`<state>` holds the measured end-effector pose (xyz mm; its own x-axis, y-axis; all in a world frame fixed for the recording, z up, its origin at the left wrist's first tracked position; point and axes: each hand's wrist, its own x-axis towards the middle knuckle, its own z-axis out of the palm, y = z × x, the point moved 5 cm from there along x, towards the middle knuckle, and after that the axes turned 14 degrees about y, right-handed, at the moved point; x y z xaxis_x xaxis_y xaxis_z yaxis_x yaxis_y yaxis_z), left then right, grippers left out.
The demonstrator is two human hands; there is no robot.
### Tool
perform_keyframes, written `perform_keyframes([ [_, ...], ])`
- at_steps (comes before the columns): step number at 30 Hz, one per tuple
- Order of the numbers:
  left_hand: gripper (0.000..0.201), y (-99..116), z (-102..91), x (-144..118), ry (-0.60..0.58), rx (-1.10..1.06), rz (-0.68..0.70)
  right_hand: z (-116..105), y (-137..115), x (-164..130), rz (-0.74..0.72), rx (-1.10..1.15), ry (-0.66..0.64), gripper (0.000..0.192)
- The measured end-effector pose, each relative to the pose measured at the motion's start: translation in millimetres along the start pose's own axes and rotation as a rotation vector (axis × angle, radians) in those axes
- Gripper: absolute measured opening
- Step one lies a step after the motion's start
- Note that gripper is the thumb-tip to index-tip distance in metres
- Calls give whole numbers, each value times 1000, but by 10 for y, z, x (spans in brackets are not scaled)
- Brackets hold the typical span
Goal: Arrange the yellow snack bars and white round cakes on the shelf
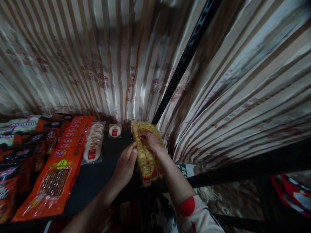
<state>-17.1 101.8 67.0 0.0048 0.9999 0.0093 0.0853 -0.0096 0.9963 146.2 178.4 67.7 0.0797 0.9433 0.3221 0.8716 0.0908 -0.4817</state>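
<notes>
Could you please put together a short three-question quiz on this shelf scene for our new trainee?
1. True or false: the right hand rests on the yellow snack packs.
2. What lies nearest the left hand? A) orange packets B) yellow snack packs C) the round cake pack
3. What colour is the shelf?

Key: 1 true. 2 B. 3 black; the orange packets and the single round cake pack lie on it.
</notes>
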Motion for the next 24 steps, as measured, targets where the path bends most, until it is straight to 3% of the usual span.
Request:
perform_keyframes([
  [4, 44, -386, 255, 225, -26, -83, -292, -43, -79, 5, 3, -94, -9, 20],
  [8, 47, -526, 383, 321, -43, -240, -255, -73, -126, 3, -17, -154, 13, 20],
  [12, 46, -574, 413, 309, -41, -262, -245, -50, -105, -3, -15, -154, 32, 20],
  [19, 39, -717, 321, 291, 138, -63, -147, -161, -84, -151, -39, 8, 150, 20],
  [24, 29, -629, 315, 332, 155, 46, 10, -226, -120, -260, -91, -8, 26, 19],
])
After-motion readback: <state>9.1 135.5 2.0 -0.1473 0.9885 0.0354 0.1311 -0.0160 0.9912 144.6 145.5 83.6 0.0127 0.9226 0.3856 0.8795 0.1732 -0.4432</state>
